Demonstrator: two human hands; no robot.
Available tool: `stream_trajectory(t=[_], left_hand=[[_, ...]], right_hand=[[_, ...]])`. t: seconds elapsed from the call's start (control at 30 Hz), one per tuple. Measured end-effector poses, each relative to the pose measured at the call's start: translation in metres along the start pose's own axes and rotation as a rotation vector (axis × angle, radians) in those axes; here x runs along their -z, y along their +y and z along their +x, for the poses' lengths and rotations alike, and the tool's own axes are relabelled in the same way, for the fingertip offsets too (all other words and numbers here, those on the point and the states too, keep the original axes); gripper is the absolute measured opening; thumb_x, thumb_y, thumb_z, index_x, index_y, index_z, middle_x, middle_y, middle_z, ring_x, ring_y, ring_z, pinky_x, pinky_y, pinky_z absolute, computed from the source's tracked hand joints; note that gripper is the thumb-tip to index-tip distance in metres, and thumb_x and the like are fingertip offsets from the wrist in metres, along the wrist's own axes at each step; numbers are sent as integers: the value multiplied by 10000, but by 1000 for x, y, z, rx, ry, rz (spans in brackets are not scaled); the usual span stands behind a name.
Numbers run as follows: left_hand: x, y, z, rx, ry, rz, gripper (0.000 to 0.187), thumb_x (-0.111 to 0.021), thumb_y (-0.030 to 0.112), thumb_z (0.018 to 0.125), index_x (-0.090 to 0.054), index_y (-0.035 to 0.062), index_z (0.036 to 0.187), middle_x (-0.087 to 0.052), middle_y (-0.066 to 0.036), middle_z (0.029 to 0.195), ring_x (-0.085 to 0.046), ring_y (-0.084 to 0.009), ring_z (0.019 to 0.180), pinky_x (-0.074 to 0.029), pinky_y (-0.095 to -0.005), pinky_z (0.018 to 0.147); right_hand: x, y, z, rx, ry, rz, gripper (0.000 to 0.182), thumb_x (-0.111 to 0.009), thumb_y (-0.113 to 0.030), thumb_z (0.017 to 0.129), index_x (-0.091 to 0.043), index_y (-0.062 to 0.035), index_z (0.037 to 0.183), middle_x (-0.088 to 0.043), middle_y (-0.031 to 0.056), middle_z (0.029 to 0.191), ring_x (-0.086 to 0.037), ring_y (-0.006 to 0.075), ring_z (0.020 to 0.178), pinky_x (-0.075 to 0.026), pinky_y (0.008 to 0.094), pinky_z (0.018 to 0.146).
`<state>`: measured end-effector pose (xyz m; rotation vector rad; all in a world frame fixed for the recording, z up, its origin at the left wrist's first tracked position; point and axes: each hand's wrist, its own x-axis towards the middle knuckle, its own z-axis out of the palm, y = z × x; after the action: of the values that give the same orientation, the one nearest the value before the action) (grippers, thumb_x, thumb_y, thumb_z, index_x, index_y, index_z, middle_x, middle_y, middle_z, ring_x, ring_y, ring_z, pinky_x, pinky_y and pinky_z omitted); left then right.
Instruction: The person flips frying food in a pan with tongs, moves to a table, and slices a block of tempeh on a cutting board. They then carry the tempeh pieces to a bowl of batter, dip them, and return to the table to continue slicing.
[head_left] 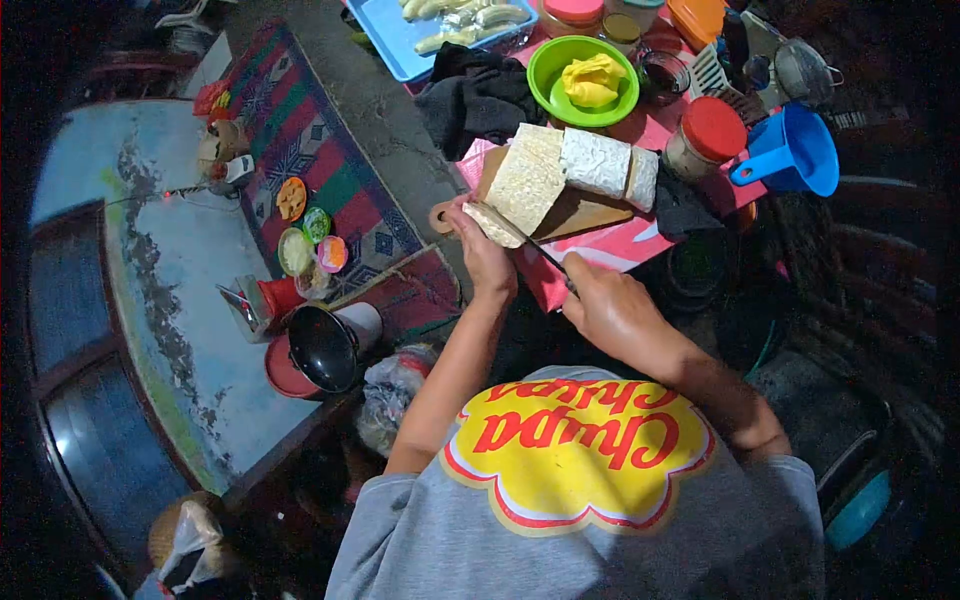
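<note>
My left hand (487,262) is closed round a pale, speckled block (494,225) at the left edge of a wooden board (590,217). In my right hand (612,305) is the handle of a knife (545,257), whose blade lies against the right side of that block. Just beyond my left hand, a larger pale slab (526,178) rests tilted on the board. To its right lie a whitish block (596,162) and a smaller piece (643,179) beside it.
A green bowl (547,88) with a yellow item, a red-lidded jar (712,130) and a blue jug (806,150) stand beyond the board. Dark cloth (478,95) and a blue tray (400,53) lie at the upper left. A black pan (323,347) is low on the left.
</note>
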<state>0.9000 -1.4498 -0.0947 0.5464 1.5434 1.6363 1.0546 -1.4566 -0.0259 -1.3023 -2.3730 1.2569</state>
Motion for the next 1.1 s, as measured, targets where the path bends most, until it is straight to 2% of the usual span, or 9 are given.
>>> stream_trajectory(t=[0.17, 0.3, 0.37, 0.47, 0.67, 0.8, 0.87, 0.97, 1.1], left_hand=[[3, -2, 3, -138, 14, 286, 419, -150, 361, 922, -370, 28, 1047, -419, -112, 1036, -417, -193, 959, -306, -298, 887], [3, 1, 2, -110, -13, 272, 443, -160, 435, 906, -366, 64, 1034, -390, -87, 973, -393, -178, 938, -296, -288, 865], [1, 3, 1, -165, 26, 367, 445, -129, 349, 924, -403, 8, 1005, -383, -116, 997, -399, -199, 947, -291, -305, 883], [0, 4, 1, -222, 32, 450, 449, -129, 348, 923, -416, 9, 988, -377, -119, 983, -396, -205, 944, -286, -308, 884], [1, -1, 3, -248, 14, 389, 427, -144, 341, 923, -415, 17, 984, -386, -117, 970, -404, -208, 937, -298, -313, 876], [7, -13, 6, -238, -24, 406, 419, -151, 361, 921, -390, 27, 1006, -400, -112, 978, -416, -201, 932, -318, -310, 867], [6, -15, 6, -172, -16, 230, 423, -151, 387, 917, -365, 39, 1027, -412, -107, 1000, -425, -195, 930, -333, -305, 863], [4, -9, 4, -132, -26, 236, 438, -154, 415, 910, -357, 48, 1039, -420, -98, 1003, -424, -189, 940, -334, -301, 866], [3, -14, 7, -160, 7, 213, 455, -155, 424, 907, -364, 47, 1051, -425, -94, 1017, -424, -185, 953, -336, -301, 867]], right_hand=[[-6, -5, 3, 7, -14, -122, 230, -514, -90, 725, -412, 19, 900, -552, 222, 714, -563, 384, 650, -451, 462, 577], [-7, -7, 2, -5, -24, -171, 240, -528, -102, 728, -414, 13, 905, -554, 219, 728, -572, 372, 639, -460, 445, 563], [-8, -8, 1, 9, 4, -246, 247, -542, -116, 729, -418, 8, 902, -555, 208, 724, -581, 352, 624, -469, 427, 536], [-10, -6, 2, 20, 10, -250, 229, -530, -91, 724, -422, 3, 903, -554, 203, 720, -585, 340, 612, -474, 416, 517], [-11, -4, 4, 39, 8, -301, 179, -474, -43, 726, -430, -1, 894, -552, 198, 701, -587, 331, 584, -473, 400, 474], [-12, -3, 7, 29, 9, -305, 154, -466, -39, 726, -437, -2, 872, -550, 192, 684, -586, 321, 563, -469, 388, 451], [-14, -2, 10, 57, 37, -305, 135, -466, -37, 720, -445, -6, 850, -549, 185, 668, -585, 310, 551, -469, 378, 443], [-17, -2, 14, 59, 52, -331, 127, -463, -43, 720, -446, -12, 842, -550, 180, 662, -586, 303, 548, -470, 373, 443], [-17, -2, 11, 40, 54, -311, 120, -460, -43, 719, -449, -15, 835, -552, 175, 662, -587, 305, 556, -473, 378, 450]])
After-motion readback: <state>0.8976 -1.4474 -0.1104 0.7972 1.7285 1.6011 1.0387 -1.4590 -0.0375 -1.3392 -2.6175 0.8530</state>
